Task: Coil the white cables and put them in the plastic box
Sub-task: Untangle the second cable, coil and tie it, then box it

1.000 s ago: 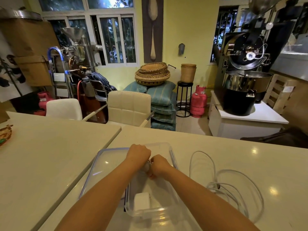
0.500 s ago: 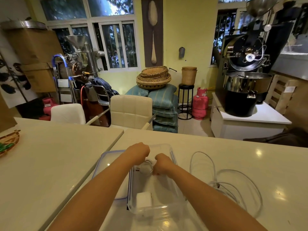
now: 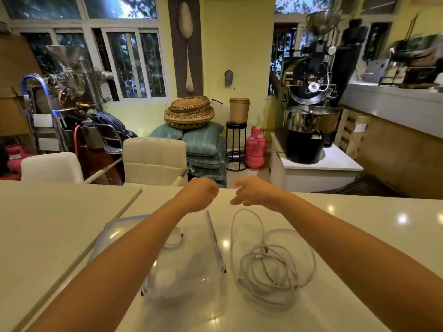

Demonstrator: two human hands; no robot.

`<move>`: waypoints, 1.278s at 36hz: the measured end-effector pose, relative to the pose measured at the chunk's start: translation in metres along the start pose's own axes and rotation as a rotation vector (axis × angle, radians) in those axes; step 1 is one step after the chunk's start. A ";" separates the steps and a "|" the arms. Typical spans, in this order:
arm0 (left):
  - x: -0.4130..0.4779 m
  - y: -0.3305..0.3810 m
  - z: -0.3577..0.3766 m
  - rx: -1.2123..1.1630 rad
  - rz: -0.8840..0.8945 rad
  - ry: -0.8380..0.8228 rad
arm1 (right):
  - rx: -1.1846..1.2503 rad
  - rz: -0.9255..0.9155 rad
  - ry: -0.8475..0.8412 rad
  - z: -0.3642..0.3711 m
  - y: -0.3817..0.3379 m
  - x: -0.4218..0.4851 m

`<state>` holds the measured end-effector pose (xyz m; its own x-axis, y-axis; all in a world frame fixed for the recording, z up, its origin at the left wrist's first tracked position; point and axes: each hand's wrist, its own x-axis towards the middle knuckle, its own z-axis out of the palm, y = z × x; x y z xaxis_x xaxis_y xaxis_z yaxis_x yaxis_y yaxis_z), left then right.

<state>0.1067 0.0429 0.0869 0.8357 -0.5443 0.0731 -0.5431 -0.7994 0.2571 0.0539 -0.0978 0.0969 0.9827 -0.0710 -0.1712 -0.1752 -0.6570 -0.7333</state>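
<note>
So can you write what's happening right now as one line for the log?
left hand: closed fist, empty | right hand: open, empty | small coil: in plastic box | loose white cables: on counter

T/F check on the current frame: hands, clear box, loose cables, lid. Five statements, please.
1. Both hands are inside the plastic box. False: the left hand and right hand are raised beyond it.
2. A small coiled cable lies in the box. True.
3. The loose white cables lie right of the box. True.
4. The right hand grips the loose cables. False: it is clear of them.
5. The lid covers the box. False: it lies left of the box.
</note>
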 end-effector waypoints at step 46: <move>0.017 0.084 0.085 -0.239 0.051 -0.232 | -0.020 0.034 -0.098 -0.026 0.100 -0.058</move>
<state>0.0683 -0.0548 0.0276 0.7522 -0.6473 -0.1231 -0.5261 -0.7025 0.4794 -0.0192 -0.1787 0.0509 0.9655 -0.0203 -0.2596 -0.2058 -0.6705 -0.7128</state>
